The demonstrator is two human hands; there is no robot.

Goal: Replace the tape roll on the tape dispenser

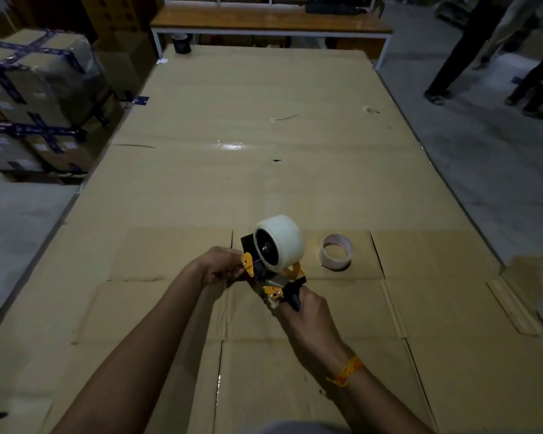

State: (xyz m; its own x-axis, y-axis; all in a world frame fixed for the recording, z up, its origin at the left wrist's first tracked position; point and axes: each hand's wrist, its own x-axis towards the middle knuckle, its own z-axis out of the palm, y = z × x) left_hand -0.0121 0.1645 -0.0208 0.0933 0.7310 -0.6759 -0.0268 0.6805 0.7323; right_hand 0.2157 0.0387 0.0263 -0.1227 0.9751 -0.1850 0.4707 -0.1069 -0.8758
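A yellow and black tape dispenser [271, 281] is held above the cardboard-covered table [232, 183]. A full roll of clear tape [282, 242] sits on its hub. My right hand [306, 314] grips the black handle from below. My left hand [221, 266] holds the dispenser's front end by the yellow plate, fingers closed there. An almost empty tape core [336, 252] lies flat on the cardboard just right of the dispenser.
A dark tape roll [181, 43] stands at the table's far left corner. Wrapped cartons [35, 98] are stacked on the left. A wooden bench [270, 21] stands beyond the table. People's legs [470, 48] are at the far right on the floor.
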